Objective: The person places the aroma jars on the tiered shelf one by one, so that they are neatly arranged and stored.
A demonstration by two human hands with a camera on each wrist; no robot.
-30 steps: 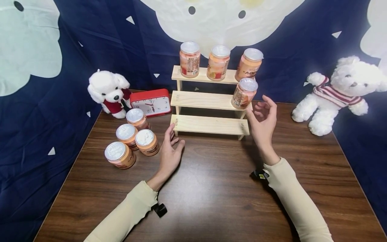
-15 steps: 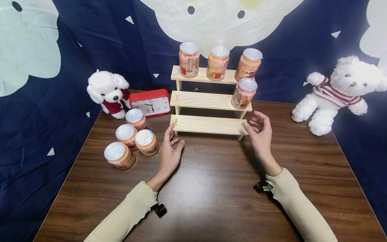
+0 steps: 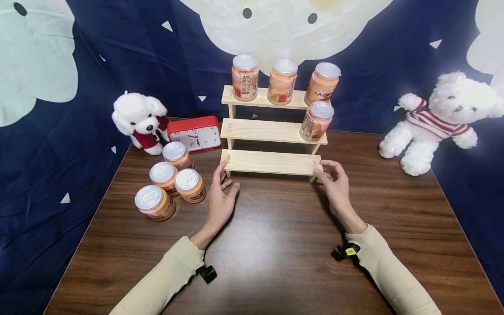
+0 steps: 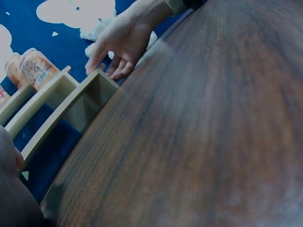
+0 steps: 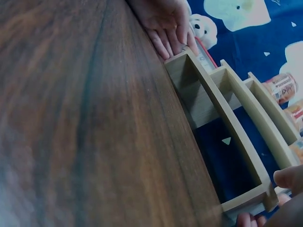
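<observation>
- The three-tier wooden stand point(image 3: 260, 130) is set on the wood-grain table point(image 3: 256, 262), with a hand placed at each end of its lowest tier point(image 3: 271, 164).
- The left hand point(image 3: 222, 199) is held with fingers extended and thumb spread; the left end is met by the index fingertip, and nothing is gripped.
- The right hand point(image 3: 336, 186) is seen with thumb and fingers bent loosely about the right end; whether the wood is pinched or only touched cannot be told.
- Three silver-lidded jars are stood on the top tier: left jar point(image 3: 245, 78), centre jar point(image 3: 282, 83), right jar point(image 3: 323, 83). A middle-tier jar point(image 3: 316, 121) is placed at that tier's right end.
- If the stand were jolted or pulled unevenly, the jars could be toppled; the middle-tier jar seems most exposed, being set so near the end.
- Four table jars point(image 3: 156, 203) are clustered beside the left hand and could be knocked by a sideways sweep.
- The right jar's base is partly hidden by the middle-tier jar.
- In the left wrist view, the left hand is mostly cut off and dark; small label print cannot be read.
</observation>
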